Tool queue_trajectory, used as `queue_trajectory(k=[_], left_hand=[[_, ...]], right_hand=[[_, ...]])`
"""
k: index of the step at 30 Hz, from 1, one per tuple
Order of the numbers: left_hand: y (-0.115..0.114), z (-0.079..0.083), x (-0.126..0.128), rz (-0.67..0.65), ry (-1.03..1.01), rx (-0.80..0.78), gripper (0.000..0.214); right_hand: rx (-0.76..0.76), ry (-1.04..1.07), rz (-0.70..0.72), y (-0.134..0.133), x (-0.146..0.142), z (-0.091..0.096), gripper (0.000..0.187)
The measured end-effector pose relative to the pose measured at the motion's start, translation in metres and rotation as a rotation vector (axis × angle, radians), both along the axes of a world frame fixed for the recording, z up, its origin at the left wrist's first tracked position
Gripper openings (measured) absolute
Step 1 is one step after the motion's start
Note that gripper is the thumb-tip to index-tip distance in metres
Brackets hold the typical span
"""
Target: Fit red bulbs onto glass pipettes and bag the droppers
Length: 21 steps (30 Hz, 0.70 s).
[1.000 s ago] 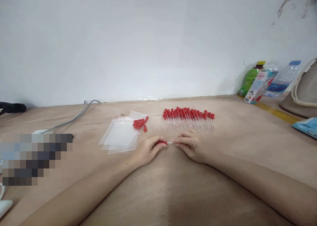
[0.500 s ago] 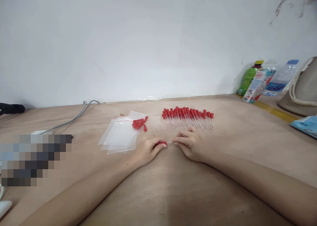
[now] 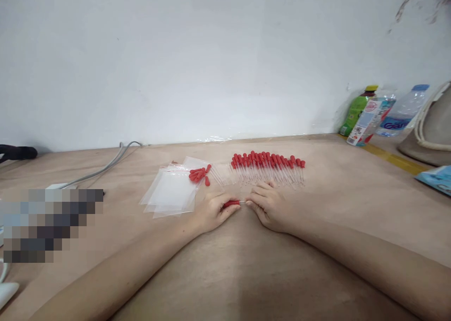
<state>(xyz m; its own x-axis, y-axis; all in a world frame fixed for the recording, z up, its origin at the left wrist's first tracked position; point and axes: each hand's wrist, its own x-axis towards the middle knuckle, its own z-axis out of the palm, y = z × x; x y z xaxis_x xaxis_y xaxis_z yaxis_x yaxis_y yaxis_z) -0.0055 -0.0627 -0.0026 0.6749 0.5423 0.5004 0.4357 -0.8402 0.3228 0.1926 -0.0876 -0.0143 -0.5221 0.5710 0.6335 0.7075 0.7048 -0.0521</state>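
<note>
My left hand [image 3: 215, 211] pinches a red rubber bulb [image 3: 232, 202] between thumb and fingers. A clear thin tube [image 3: 242, 202] runs from the bulb's open end into the closed fingers of my right hand [image 3: 267, 207], which hide most of it. Just beyond my hands lies a row of droppers [image 3: 268, 164], red bulbs toward the wall and clear tubes toward me. Several loose red bulbs [image 3: 198, 174] are heaped left of the row. Between heap and row, several bare clear tubes [image 3: 218, 174] lie on the table.
Clear zip bags [image 3: 169, 192] are fanned out under the loose bulbs. A grey cable [image 3: 102, 167] and a blurred-out patch [image 3: 52, 225] are at left. Far right stand a green bottle [image 3: 357, 110], a carton [image 3: 366, 121], a clear bottle [image 3: 400, 117] and a beige bag [image 3: 430, 128].
My hands have come slightly closer together. More of the red bulb shows beyond my left fingers, and less of the clear tube is visible between the hands.
</note>
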Motion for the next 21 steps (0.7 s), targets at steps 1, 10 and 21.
queue_trajectory(k=[1,10,21], left_hand=[[0.0,0.0,0.0,-0.003,0.001,0.007,0.017],[0.003,-0.004,-0.003,-0.026,0.012,0.027,0.017],[0.007,-0.004,-0.01,0.108,-0.043,-0.008,0.031]], right_hand=[[-0.003,-0.003,-0.005,0.0,-0.001,0.0,0.022],[-0.04,-0.013,-0.044,0.0,-0.009,0.001,0.026],[-0.213,-0.161,-0.13,-0.004,-0.004,0.03,0.02]])
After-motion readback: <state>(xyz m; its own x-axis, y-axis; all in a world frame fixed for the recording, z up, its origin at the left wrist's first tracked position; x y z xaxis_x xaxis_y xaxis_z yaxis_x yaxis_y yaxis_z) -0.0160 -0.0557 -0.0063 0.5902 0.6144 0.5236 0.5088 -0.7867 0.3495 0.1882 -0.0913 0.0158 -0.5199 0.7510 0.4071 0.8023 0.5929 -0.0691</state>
